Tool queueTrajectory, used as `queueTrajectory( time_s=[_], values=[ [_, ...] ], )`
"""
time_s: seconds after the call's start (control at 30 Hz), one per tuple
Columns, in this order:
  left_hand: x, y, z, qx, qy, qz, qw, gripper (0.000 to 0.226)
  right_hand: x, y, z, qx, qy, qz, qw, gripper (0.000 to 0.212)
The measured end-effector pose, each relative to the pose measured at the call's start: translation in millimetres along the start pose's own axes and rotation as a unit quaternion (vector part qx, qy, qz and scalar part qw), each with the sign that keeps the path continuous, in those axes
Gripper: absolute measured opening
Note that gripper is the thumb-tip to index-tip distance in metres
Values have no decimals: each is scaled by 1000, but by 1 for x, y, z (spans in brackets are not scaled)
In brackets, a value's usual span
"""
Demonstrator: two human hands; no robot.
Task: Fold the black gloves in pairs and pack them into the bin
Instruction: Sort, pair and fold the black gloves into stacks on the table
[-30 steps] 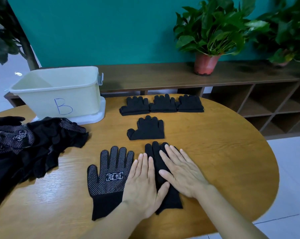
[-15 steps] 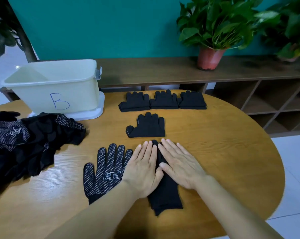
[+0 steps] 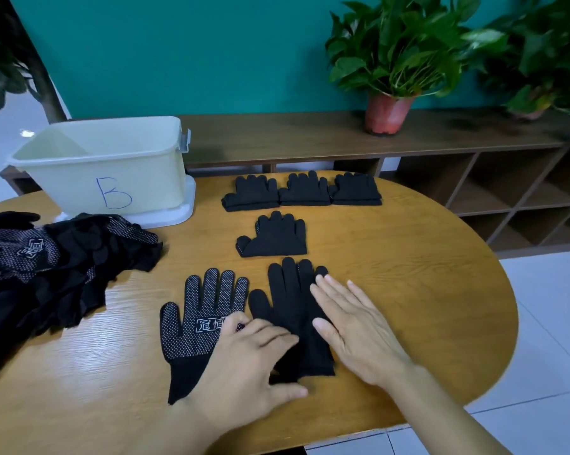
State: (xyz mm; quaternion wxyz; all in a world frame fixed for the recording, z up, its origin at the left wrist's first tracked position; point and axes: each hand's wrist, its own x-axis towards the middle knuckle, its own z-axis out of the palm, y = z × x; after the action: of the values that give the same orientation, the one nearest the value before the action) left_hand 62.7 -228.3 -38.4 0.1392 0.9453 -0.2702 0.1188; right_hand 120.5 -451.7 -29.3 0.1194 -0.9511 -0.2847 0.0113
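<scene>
Two black gloves lie side by side in front of me: a dotted glove [image 3: 202,320] palm up on the left and a plain-side glove [image 3: 290,310] on the right. My left hand [image 3: 247,366] lies across the cuffs of both, fingers loosely bent. My right hand [image 3: 352,326] lies flat on the plain glove's right edge. A folded pair [image 3: 274,236] sits just beyond. Three more folded pairs [image 3: 301,191] line the far edge. The pale bin [image 3: 103,165] marked B stands at the back left, with nothing visible inside.
A heap of loose black gloves [image 3: 47,267] covers the table's left side. The round wooden table [image 3: 408,290] ends close on my right. Behind it runs a low wooden shelf [image 3: 309,136] with a potted plant [image 3: 388,57].
Both hands slid back toward me along the plain glove, uncovering its fingers and thumb. My left hand dropped to the cuffs and its fingers bent.
</scene>
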Motion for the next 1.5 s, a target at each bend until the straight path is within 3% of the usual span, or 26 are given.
queueTrajectory(
  time_s=[0.13,0.27,0.33,0.4,0.5,0.57,0.7,0.8,1.0,1.13,1.27,1.33,1.4,1.5],
  values=[
    [0,0,4,7,20,16,1000,47,-14,-13,6,20,7,-25,999,71],
    [1,-3,7,8,40,51,998,22,-26,-21,12,36,-15,-46,998,94],
    [1,-3,6,-3,54,40,998,19,-30,-23,13,32,-26,-48,998,95],
    [0,0,2,-26,72,11,997,16,-32,-23,15,46,-14,-37,998,84],
    [-6,7,-1,-59,88,-37,994,20,-33,-21,24,110,95,11,989,57],
    [-10,10,0,-62,59,-81,993,33,-33,-18,27,154,149,63,975,45],
    [3,7,-1,-74,37,-157,984,35,-21,-21,22,239,178,142,944,15],
    [22,2,0,-115,84,-229,963,37,-8,-23,16,304,200,202,909,19],
    [40,2,8,-95,77,-302,946,57,10,-28,17,244,188,277,910,35],
    [32,-2,15,-36,82,-266,960,48,8,-27,22,142,195,264,934,36],
    [29,-10,19,7,143,-233,962,51,6,-20,26,-2,302,172,938,35],
    [32,-7,15,-32,109,-170,979,62,10,-22,28,-49,270,73,959,39],
    [35,-1,14,-76,0,-101,992,74,12,-25,34,-93,200,9,975,51],
    [33,0,14,-56,-160,-71,983,63,8,-17,44,-133,127,8,983,61]
  ],
)
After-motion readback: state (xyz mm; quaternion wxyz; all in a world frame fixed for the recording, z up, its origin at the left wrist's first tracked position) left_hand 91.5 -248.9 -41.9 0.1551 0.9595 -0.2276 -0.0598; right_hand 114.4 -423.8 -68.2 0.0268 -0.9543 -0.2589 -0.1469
